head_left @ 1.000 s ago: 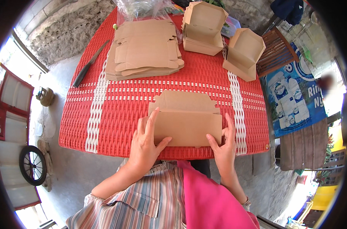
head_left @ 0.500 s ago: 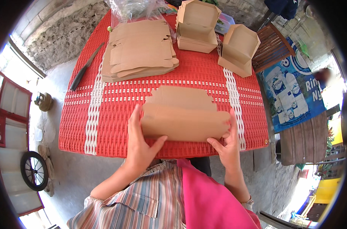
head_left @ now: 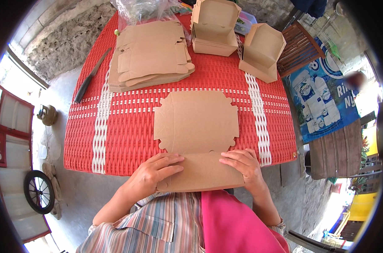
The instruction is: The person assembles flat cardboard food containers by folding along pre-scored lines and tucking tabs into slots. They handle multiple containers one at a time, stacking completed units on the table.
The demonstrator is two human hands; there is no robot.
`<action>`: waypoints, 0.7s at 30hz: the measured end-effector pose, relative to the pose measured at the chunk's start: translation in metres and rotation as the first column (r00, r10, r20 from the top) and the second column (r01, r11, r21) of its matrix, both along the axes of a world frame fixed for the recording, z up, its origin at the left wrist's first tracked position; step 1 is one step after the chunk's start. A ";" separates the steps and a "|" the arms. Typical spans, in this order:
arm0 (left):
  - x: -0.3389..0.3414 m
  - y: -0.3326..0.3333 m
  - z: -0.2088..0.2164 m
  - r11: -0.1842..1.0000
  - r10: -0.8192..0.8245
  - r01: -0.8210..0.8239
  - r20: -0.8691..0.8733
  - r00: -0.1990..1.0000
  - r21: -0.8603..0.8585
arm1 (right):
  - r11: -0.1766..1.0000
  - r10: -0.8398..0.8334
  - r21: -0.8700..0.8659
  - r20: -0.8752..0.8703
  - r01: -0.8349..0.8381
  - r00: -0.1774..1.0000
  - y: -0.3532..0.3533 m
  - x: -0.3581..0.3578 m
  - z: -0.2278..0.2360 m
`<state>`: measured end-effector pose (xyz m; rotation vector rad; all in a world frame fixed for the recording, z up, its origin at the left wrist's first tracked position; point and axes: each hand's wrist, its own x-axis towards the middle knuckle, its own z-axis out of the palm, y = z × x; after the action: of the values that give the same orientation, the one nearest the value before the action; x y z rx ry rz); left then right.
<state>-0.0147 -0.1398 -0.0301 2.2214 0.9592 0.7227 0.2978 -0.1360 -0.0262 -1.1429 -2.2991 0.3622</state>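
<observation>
An unfolded brown cardboard food box [head_left: 195,120] lies spread out in front of me, its notched far panel flat on the red woven table. The near panel reaches past the table's front edge toward my body. My left hand [head_left: 160,168] grips that panel at its left side, fingers laid over the top. On the right side my right hand [head_left: 244,165] holds it the same way. Both thumbs are hidden. Beyond it on the left sits a stack of flat box blanks [head_left: 153,55]. Formed boxes [head_left: 214,42] with raised lids are nested at the back, and another open box [head_left: 263,52] stands to their right.
A dark-handled knife [head_left: 90,78] lies along the table's left edge. A clear plastic bag [head_left: 147,10] and a plastic tub [head_left: 245,23] are at the back. A slatted wooden chair [head_left: 299,44] stands beyond the right side, by a blue banner [head_left: 318,99].
The box blank has opened out flat, and its near panel has come down toward me. Both hands have moved nearer my body, their fingers now on top of the panel.
</observation>
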 end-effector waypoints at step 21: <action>0.043 0.025 -0.004 0.819 0.573 -0.567 0.160 0.804 -0.088 | 0.855 -0.447 -0.381 -0.195 0.352 0.873 0.024 -0.020 -0.030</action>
<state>0.0283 -0.1150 -0.0338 1.7864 1.5569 1.1381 0.2775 -0.1116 -0.0559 -1.5935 -1.7330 0.7186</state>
